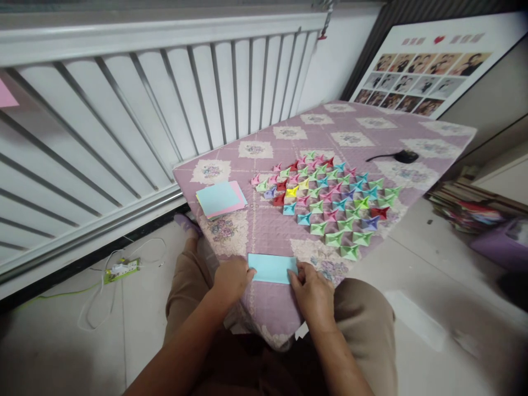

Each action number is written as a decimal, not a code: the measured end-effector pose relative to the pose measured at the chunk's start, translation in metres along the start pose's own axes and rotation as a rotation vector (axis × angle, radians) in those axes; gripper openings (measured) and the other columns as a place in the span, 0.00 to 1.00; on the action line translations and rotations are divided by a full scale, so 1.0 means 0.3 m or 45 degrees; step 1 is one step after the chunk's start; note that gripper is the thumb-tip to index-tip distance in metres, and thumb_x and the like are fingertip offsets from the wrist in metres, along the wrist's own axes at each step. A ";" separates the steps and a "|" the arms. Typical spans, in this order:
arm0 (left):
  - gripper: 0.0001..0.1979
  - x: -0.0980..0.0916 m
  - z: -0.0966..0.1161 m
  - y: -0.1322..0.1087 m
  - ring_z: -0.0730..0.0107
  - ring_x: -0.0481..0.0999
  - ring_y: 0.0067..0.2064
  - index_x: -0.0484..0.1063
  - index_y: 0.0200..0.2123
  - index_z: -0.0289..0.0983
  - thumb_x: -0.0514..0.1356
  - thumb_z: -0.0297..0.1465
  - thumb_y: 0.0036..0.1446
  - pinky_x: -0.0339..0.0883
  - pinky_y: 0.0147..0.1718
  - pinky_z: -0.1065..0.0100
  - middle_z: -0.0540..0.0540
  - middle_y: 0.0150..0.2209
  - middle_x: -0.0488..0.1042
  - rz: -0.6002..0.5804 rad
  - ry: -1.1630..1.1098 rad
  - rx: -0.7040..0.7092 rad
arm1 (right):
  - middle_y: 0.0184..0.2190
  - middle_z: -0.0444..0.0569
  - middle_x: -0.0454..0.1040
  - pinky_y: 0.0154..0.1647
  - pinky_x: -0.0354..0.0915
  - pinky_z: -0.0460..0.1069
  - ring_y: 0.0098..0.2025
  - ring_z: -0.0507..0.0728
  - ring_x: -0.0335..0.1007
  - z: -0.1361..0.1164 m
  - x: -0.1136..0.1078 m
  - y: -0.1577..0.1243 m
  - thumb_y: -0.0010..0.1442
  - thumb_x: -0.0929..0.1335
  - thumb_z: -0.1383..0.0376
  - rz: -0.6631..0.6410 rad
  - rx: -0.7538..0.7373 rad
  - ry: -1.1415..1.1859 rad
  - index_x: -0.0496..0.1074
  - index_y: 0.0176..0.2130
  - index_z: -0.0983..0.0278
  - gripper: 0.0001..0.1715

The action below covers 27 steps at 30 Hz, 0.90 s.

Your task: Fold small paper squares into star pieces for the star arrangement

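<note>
A light blue paper (272, 268), folded into a narrow rectangle, lies at the near edge of a table covered with a purple floral cloth (268, 157). My left hand (231, 280) pinches its left end with curled fingers. My right hand (311, 290) presses and grips its right end. Beyond the paper, many small folded paper shapes (330, 201) in green, pink, blue, red and yellow are spread in rows. A stack of square paper sheets (220, 199), blue on top with pink beneath, lies at the table's left edge.
A black object with a cord (406, 157) sits at the far right of the table. White railings (144, 110) run along the left. A power strip with cables (121, 269) lies on the floor. A photo collage frame (429, 71) leans behind; stacked items (466, 209) sit right.
</note>
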<state>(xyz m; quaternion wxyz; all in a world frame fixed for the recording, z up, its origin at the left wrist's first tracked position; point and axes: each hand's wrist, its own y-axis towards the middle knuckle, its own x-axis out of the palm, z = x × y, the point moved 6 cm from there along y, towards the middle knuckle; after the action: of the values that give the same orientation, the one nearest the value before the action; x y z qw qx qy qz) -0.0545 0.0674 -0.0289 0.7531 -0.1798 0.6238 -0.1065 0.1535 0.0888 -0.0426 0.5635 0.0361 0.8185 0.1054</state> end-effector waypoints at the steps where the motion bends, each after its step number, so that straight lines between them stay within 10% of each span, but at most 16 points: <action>1: 0.19 0.002 -0.001 -0.003 0.58 0.75 0.43 0.72 0.41 0.36 0.48 0.43 0.63 0.65 0.38 0.65 0.40 0.41 0.75 0.009 0.001 -0.002 | 0.26 0.45 0.74 0.37 0.55 0.51 0.33 0.57 0.70 -0.001 -0.001 0.000 0.60 0.62 0.55 0.000 0.000 0.000 0.70 0.41 0.62 0.16; 7: 0.16 -0.005 -0.004 -0.014 0.60 0.72 0.44 0.66 0.47 0.36 0.55 0.40 0.60 0.63 0.40 0.65 0.42 0.42 0.72 0.262 -0.037 0.048 | 0.27 0.45 0.74 0.37 0.55 0.51 0.34 0.57 0.69 -0.007 -0.006 0.000 0.59 0.63 0.57 -0.026 0.020 0.007 0.70 0.42 0.62 0.15; 17: 0.18 0.000 0.118 -0.046 0.62 0.64 0.48 0.61 0.56 0.54 0.43 0.34 0.68 0.52 0.45 0.60 0.45 0.49 0.67 0.337 0.401 1.072 | 0.25 0.45 0.73 0.35 0.53 0.49 0.32 0.56 0.69 -0.016 -0.019 -0.003 0.60 0.62 0.56 0.003 -0.009 0.036 0.70 0.41 0.63 0.16; 27: 0.17 -0.016 0.146 -0.059 0.63 0.65 0.45 0.64 0.55 0.51 0.47 0.31 0.66 0.52 0.42 0.62 0.43 0.45 0.68 0.319 0.473 1.160 | 0.31 0.53 0.74 0.40 0.61 0.52 0.36 0.59 0.67 0.028 -0.033 -0.003 0.62 0.59 0.59 0.247 -0.115 0.159 0.70 0.39 0.65 0.16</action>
<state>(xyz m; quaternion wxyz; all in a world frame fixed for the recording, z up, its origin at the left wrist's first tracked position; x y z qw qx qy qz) -0.0115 0.0591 -0.0105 0.6385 0.2653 0.6540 -0.3070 0.1649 0.0873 -0.0365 0.4998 0.0831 0.8390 0.1984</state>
